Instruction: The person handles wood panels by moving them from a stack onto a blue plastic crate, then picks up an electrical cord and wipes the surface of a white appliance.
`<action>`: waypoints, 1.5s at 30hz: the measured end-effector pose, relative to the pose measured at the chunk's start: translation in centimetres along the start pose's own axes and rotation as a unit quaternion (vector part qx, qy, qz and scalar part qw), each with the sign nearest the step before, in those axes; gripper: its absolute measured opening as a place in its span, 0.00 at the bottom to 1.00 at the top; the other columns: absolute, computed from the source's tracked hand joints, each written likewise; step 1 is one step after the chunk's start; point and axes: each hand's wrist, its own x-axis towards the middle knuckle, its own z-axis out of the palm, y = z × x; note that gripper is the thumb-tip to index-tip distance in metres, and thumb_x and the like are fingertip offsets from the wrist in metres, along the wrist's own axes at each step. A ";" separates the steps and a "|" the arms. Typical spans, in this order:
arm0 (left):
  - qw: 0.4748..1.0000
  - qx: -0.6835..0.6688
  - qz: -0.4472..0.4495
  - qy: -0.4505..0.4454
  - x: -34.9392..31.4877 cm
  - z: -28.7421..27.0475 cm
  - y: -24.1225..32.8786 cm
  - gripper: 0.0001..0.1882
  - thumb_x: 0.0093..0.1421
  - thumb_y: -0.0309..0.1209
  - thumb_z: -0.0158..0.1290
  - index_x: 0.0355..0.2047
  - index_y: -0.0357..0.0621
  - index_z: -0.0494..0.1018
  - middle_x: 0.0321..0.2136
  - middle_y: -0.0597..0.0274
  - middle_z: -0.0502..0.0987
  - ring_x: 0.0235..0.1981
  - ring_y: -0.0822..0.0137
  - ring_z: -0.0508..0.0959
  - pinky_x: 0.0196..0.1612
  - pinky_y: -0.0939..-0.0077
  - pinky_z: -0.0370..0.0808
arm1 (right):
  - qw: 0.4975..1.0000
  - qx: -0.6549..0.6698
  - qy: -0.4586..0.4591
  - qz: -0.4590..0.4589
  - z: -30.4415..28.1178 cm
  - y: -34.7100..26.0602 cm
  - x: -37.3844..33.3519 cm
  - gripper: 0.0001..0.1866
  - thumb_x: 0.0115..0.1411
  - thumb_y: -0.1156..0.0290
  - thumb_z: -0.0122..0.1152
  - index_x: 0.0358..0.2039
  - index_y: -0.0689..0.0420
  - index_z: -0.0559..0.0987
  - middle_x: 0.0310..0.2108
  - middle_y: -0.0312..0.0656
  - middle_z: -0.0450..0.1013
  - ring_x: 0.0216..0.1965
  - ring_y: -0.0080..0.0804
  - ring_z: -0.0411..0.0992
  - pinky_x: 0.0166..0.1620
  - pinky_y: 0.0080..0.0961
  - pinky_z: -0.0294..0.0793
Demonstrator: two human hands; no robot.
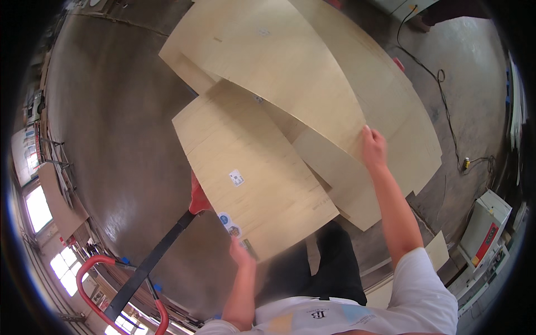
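Observation:
My left hand (241,252) is closed on the near left corner of a pale plywood panel (262,162). That panel carries a white label and round blue stickers close to the hand. Farther right, my right hand (373,146) grips the near right corner of a larger plywood sheet (279,56), thumb on top and the other fingers mostly hidden. This sheet slants over the far end of the panel. Below both lie more plywood sheets (402,111), spread at different angles, some of their edges covered.
A red pallet jack (200,195) with a dark shaft and looped red handle (84,268) stands at the left, partly under the panel. A black cable (444,100) winds over the concrete floor at right, near a grey-white machine (486,229). Another person's dark-clad leg shows top right.

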 end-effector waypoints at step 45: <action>0.863 0.502 0.025 0.048 16.1 44.1 -10.0 0.65 0.40 0.67 0.63 0.64 0.31 0.51 0.63 0.35 0.53 0.63 0.41 0.59 0.61 0.51 0.65 | 0.879 0.212 0.237 0.355 -12.7 23.2 -35.1 0.27 0.70 0.54 0.46 0.53 0.68 0.73 0.49 0.46 0.74 0.48 0.34 0.73 0.52 0.30 0.69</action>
